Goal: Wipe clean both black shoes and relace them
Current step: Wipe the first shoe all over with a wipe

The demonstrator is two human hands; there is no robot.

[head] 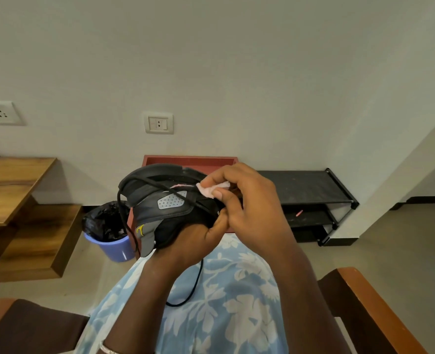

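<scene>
While left hand (196, 241) cups shoe (165, 205), right fingers (219, 193) pinch wipe (212, 189).

Soft, even indoor light fills the room, moderately bright, without glare. The plain off-white wall (237, 60) darkens towards the upper corners. Faint shadows fall beneath the wooden wall-mounted desk (12, 185) and the black metal shoe rack (306, 190). Wide-angle distortion bends straight edges near the borders. Focus is slightly soft throughout.
</scene>
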